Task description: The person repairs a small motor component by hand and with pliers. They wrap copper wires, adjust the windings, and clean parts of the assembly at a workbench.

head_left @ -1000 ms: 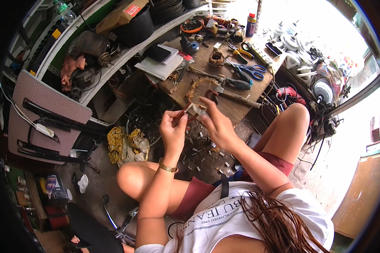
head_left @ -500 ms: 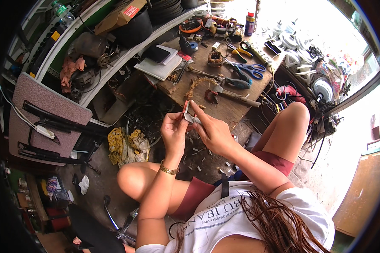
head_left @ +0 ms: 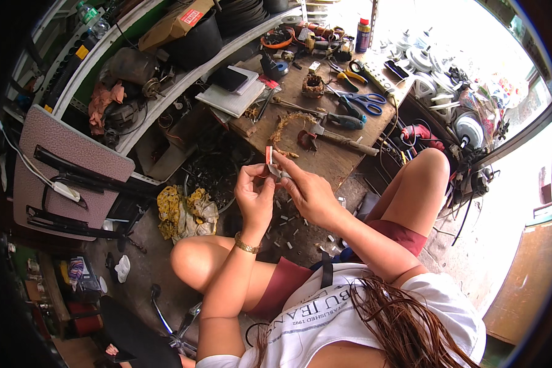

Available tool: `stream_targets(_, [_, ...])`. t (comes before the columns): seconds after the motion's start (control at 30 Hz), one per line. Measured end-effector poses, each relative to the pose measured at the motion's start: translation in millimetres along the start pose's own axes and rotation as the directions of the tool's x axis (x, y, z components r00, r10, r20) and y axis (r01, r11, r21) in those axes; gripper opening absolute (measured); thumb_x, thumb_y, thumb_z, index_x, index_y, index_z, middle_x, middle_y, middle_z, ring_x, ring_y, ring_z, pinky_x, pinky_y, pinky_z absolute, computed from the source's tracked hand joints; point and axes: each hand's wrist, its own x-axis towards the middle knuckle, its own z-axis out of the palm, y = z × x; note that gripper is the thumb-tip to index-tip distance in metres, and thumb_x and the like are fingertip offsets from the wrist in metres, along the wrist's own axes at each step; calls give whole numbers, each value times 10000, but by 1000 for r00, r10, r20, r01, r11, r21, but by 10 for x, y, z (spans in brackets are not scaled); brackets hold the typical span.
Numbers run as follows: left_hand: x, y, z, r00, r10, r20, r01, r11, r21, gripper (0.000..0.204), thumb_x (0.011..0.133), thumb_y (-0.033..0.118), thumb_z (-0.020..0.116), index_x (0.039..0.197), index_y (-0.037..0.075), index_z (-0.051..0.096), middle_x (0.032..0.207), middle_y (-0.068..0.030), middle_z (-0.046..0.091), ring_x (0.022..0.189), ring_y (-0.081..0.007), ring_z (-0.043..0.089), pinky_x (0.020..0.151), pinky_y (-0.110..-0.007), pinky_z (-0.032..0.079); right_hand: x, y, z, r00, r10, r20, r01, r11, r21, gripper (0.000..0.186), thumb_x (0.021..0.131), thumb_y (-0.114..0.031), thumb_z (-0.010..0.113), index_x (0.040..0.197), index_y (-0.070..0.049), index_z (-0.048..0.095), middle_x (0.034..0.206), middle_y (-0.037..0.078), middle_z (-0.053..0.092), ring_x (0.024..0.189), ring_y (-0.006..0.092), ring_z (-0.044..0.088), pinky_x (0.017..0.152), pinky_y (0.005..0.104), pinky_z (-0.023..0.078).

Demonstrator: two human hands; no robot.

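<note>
In front of my knees, both hands meet over a small flat red-and-white piece (head_left: 269, 154), which stands up between them. My left hand (head_left: 255, 195) pinches its lower end between thumb and fingertips. Reaching in from the right, my right hand (head_left: 313, 195) has its index finger along the piece and its thumb by a small grey piece (head_left: 278, 171). The kind of either piece is too small to make out. Just beyond my fingers, on the wooden table (head_left: 331, 161), lie a hammer (head_left: 348, 140) and a frayed, yellowish bundle of strands (head_left: 282, 127).
Blue-handled scissors (head_left: 369, 102), a screwdriver (head_left: 346, 120), a copper-wound coil (head_left: 313, 86) and a spray can (head_left: 362, 35) occupy the table. A notebook (head_left: 230, 98) lies at its left. Pale scraps (head_left: 289, 245) litter the floor beside a yellow-and-white cloth (head_left: 187, 213). Fan parts (head_left: 420, 58) crowd the right.
The red-and-white piece has turned slightly more upright. My right index finger has slid down a little along it, and my left fingers have shifted slightly.
</note>
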Motion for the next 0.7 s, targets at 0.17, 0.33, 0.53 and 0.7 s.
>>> stream_targets(0.17, [-128,-28,115,996,88,17,-89,982,167,166,877,-66,597,990,-1,494,1028,-75,585,873,-106,599,769,-259,569,25,17,-18,997,64,-31,-62,997,43,415,955,-213,483,1359,-145,421,950,188,670,880,398,633,718,475,478])
stream_targets(0.33, [-34,-40,53,999,-22,-32,20,999,-47,191,916,52,606,1086,23,523,1010,-55,619,937,-107,602,777,-264,565,8,31,-73,1000,-1,28,-4,981,195,432,963,-229,468,1386,-168,401,988,175,670,898,397,629,745,464,477])
stream_targets(0.53, [9,-1,36,994,-28,110,34,998,-53,375,910,78,618,1261,21,500,1056,-59,623,955,-115,610,828,-279,554,27,-61,-198,989,63,133,-70,996,47,502,955,-205,467,1441,-151,352,1013,199,649,938,402,614,799,427,465])
stream_targets(0.7, [-11,67,31,966,-220,135,250,929,-274,268,944,187,588,1167,42,553,1072,-46,628,965,-111,616,833,-300,561,35,79,-156,996,-51,74,48,998,46,474,953,-180,459,1421,-148,391,1157,202,611,999,391,605,832,422,471])
